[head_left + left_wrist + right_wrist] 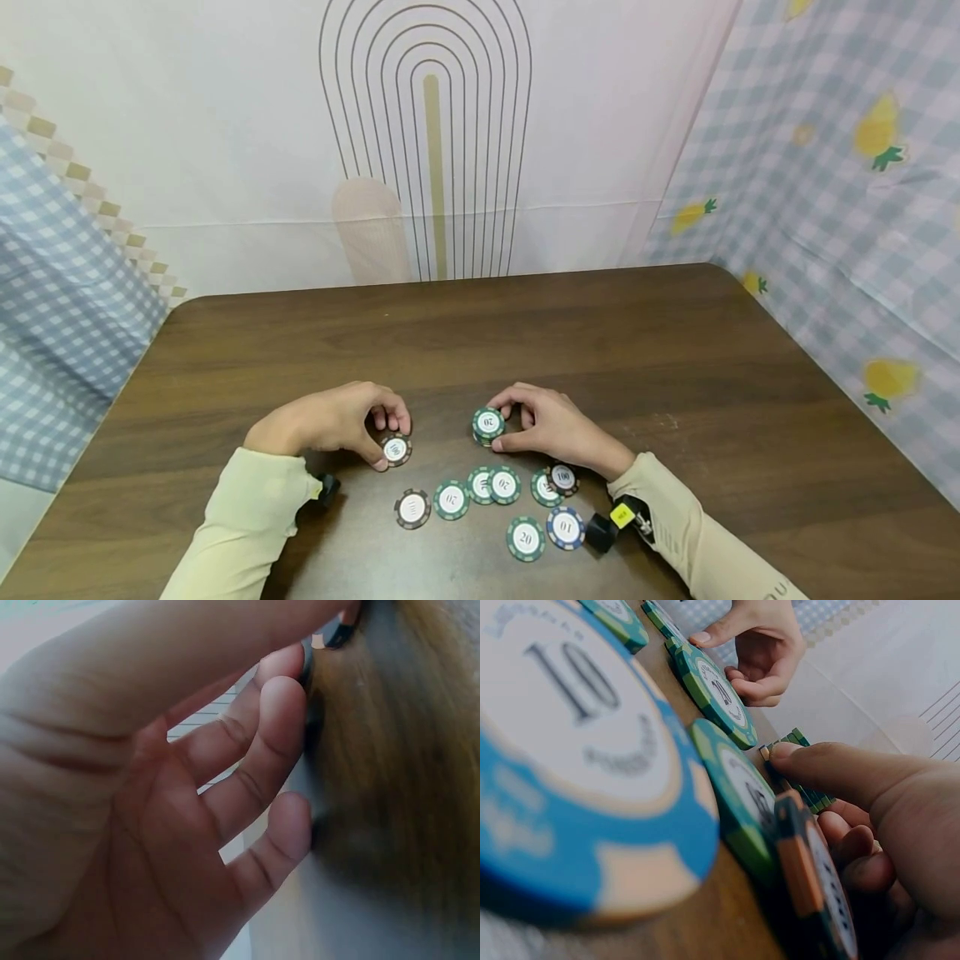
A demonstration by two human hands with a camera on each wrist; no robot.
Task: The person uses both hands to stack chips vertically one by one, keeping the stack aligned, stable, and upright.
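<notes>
My left hand [337,419] pinches a black poker chip [397,451] marked 100 between thumb and fingers, low over the table. In the left wrist view the other fingers [277,742] curl beside the tabletop, and just an edge of the chip [339,634] shows at the top. To the right, my right hand [558,427] grips a small stack of green poker chips [488,422], its top one marked 20. The right wrist view shows the stack's striped edge [810,780] behind my right thumb [817,761].
Nearer me lie loose chips: a black chip [412,509], several green ones such as this green chip [526,538], and a blue chip [566,528] marked 10. Another black chip [562,477] overlaps a green chip [545,489] below my right wrist. Curtains surround the brown table [450,333].
</notes>
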